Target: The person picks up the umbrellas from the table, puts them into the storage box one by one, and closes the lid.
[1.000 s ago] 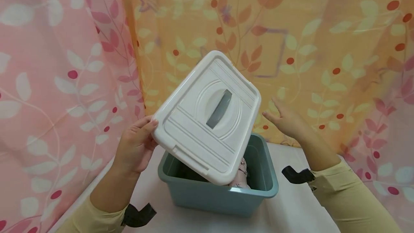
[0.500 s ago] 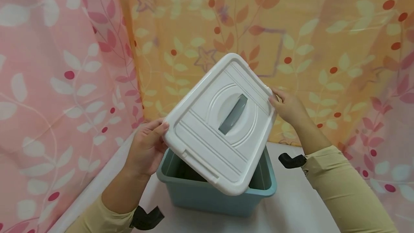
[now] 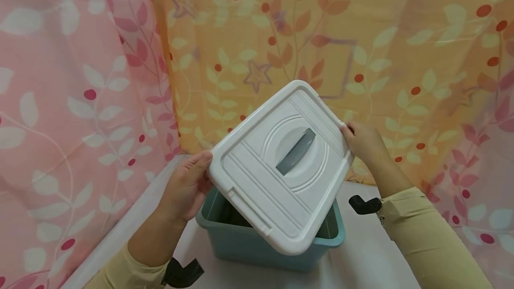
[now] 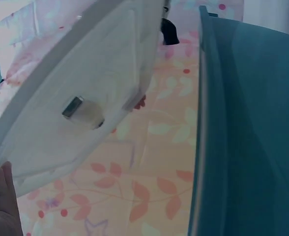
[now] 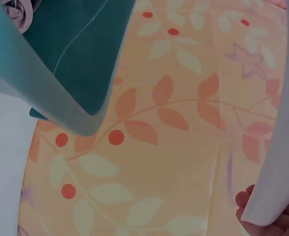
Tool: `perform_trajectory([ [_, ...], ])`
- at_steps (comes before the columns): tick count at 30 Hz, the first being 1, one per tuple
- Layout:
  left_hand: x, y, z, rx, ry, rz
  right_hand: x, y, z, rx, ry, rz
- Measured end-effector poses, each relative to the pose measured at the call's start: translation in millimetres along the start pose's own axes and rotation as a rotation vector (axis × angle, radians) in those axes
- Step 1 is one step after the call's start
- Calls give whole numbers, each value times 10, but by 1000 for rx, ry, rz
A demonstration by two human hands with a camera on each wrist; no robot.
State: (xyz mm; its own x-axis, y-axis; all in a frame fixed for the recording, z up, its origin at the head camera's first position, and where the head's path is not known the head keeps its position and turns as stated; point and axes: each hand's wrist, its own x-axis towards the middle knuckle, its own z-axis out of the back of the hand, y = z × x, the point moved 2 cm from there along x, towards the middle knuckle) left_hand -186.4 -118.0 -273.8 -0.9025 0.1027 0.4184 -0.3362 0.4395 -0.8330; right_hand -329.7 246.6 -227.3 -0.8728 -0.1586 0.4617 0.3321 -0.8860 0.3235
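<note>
Both the left hand (image 3: 186,188) and right hand (image 3: 363,142) are gripping the tilted white lid (image 3: 281,164) by opposite corners above the teal bin (image 3: 257,242), so it is risking landing skewed and failing to seat.

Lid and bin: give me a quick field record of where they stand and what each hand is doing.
lid: white lid with grey handle, tilted, held above the bin, not seated
bin: teal bin on the white table, open
left hand: left hand grips the lid's left edge
right hand: right hand grips the lid's right edge
contents: pale fabric in the bin, right wrist view
backdrop: leaf-print curtain
</note>
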Motion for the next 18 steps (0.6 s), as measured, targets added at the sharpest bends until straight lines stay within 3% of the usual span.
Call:
perform_trajectory([
  [6, -15, 122, -15, -14, 86, 27, -71, -50, 16, 28, 14, -62],
  [11, -108, 310, -39, 123, 141, 40, -126, -129, -11, 63, 25, -122],
  [14, -160, 420, -24, 198, 123, 67, -153, -159, -53, 87, 55, -152],
  [18, -176, 501, 35, 304, 17, 123, -198, -167, -97, 88, 91, -167],
])
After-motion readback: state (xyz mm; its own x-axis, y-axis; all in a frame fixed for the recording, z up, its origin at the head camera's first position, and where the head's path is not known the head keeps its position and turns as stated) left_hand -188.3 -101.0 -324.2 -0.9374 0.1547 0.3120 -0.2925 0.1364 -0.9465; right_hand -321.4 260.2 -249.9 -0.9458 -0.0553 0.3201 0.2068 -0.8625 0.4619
